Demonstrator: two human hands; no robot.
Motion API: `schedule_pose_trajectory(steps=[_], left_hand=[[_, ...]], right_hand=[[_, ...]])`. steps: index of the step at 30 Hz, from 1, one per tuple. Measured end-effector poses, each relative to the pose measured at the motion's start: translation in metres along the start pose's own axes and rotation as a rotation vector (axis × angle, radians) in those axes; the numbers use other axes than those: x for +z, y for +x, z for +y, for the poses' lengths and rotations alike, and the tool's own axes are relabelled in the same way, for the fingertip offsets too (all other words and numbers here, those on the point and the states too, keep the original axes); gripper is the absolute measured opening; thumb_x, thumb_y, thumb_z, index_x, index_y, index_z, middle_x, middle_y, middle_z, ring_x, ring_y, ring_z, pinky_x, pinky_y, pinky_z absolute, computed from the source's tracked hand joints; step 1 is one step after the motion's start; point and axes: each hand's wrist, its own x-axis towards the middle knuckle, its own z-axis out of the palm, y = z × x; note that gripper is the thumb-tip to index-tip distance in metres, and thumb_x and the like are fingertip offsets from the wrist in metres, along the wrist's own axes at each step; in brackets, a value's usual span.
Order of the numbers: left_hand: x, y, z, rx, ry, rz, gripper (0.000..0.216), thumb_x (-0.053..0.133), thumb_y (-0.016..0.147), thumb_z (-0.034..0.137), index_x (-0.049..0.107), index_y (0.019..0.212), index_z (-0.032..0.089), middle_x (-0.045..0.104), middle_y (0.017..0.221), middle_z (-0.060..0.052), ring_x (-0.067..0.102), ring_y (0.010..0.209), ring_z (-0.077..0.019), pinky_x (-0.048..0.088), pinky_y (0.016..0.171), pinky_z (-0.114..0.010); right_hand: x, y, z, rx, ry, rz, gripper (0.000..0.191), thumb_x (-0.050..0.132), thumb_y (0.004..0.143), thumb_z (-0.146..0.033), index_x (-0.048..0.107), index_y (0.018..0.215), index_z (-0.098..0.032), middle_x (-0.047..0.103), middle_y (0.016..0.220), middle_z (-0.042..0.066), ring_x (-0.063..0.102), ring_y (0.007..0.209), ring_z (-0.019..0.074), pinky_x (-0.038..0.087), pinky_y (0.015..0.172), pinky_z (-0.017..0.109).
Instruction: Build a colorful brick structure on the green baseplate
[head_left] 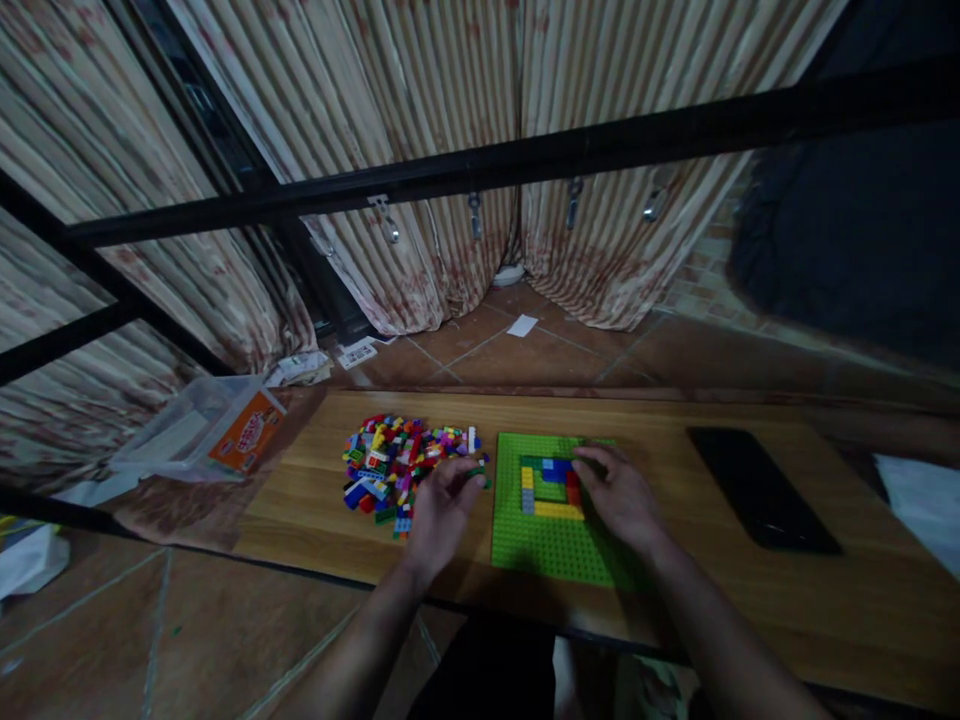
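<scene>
A wooden tabletop (pixel 300 520) lies beneath our right hand (pixel 619 497) and left hand (pixel 441 508), with a green studded baseplate (pixel 529 547) under the right and a heap of toy bricks (pixel 405 458) just beyond the left. The right, half-curled, is at the multicoloured brick rectangle (pixel 559 511) on the baseplate, and we cannot tell whether it grips anything; the left, nearly closed, pinches a small dark-green brick (pixel 475 471).

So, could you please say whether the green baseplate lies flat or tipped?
Flat: the green baseplate lies studs up, edges along the wooden table.
</scene>
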Motion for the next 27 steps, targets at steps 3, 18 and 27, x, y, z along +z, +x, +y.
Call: schedule_pose_trajectory(steps=[3,18,27], left_hand=[[0.024,-0.001,0.004,-0.014,-0.016,-0.066,0.015,0.063,0.079,0.030,0.064,0.086,0.017,0.064,0.077,-0.001,0.060,0.072,-0.0130,0.047,0.065,-0.022],[0.075,-0.001,0.008,0.302,0.531,-0.087,0.014,0.057,0.081,0.009,0.058,0.092,0.019,0.060,0.093,-0.004,0.057,0.091,-0.0183,0.047,0.084,-0.033],[0.084,-0.001,0.004,0.231,0.547,-0.058,0.017,0.061,0.074,0.005,0.058,0.083,0.019,0.057,0.088,-0.002,0.057,0.082,-0.0158,0.048,0.076,-0.030]], right_hand=[[-0.006,0.000,-0.002,-0.007,0.003,0.004,0.033,0.047,0.084,-0.038,0.069,0.099,-0.017,0.066,0.111,0.012,0.062,0.101,0.0226,0.045,0.096,0.041],[-0.015,-0.001,-0.013,-0.022,-0.028,-0.018,0.027,0.047,0.087,-0.030,0.068,0.099,-0.017,0.066,0.106,0.010,0.064,0.094,0.0197,0.048,0.089,0.034],[-0.015,-0.002,-0.013,-0.051,-0.042,-0.017,0.024,0.047,0.087,-0.028,0.068,0.097,-0.020,0.067,0.105,0.008,0.064,0.092,0.0189,0.048,0.087,0.033]])
